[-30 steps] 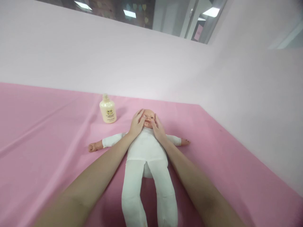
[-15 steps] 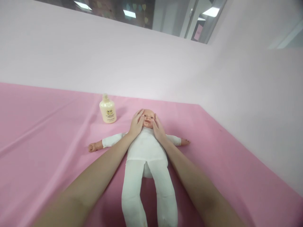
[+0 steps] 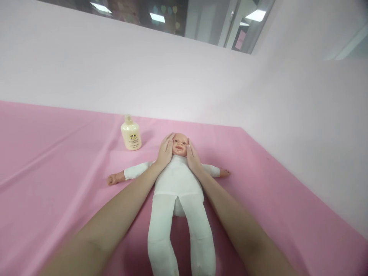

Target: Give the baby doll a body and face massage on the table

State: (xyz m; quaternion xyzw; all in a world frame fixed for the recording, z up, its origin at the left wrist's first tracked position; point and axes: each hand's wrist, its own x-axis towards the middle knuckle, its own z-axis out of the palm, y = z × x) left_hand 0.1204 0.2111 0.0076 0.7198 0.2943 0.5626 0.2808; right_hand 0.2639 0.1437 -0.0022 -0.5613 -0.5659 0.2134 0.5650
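The fingers [image 3: 168, 142] of the left hand [image 3: 165, 152] lie flat and spread along one cheek of the doll [image 3: 178, 180]; the right hand [image 3: 193, 158] presses the other cheek the same way, cupping the hard plastic head between them. The soft white cloth body lies face up on the pink sheet [image 3: 57, 161], head toward 12 o'clock, legs toward 6. A cream bottle [image 3: 131, 133] stands upright at 10 o'clock.

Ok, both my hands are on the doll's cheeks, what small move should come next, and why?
Probably slide both palms outward along the cheeks toward the ears. The left hand and right hand cup the doll's head from both sides, leaving the face uncovered.
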